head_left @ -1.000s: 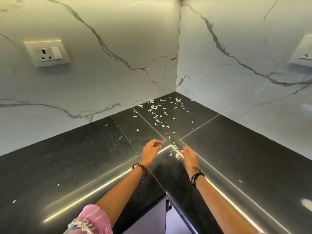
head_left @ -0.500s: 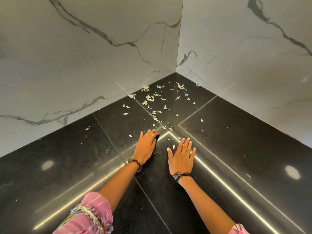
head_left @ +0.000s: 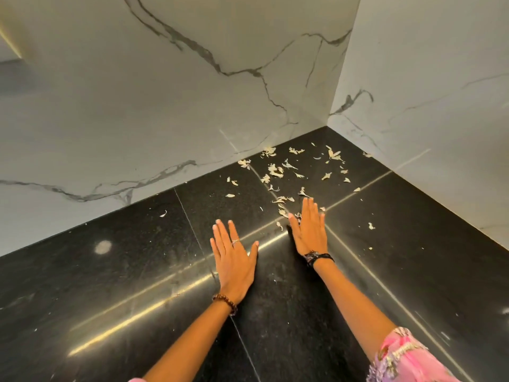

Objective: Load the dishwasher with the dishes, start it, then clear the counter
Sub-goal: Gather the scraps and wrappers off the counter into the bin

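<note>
Marble walls [head_left: 137, 106] hem in the black table [head_left: 110, 285] at its corner, and your hands have slid forward onto it.

Half a second ago your right hand [head_left: 309, 230] lay short of the pale scraps [head_left: 275, 170]; now its flat, empty grip touches the nearest ones, while your left hand [head_left: 234, 257] rests flat, holding nothing. Clearing looks barely begun: scraps lie scattered toward the corner. Both walls block sweeping outward, so I'd judge your open room lies back toward you.
</note>
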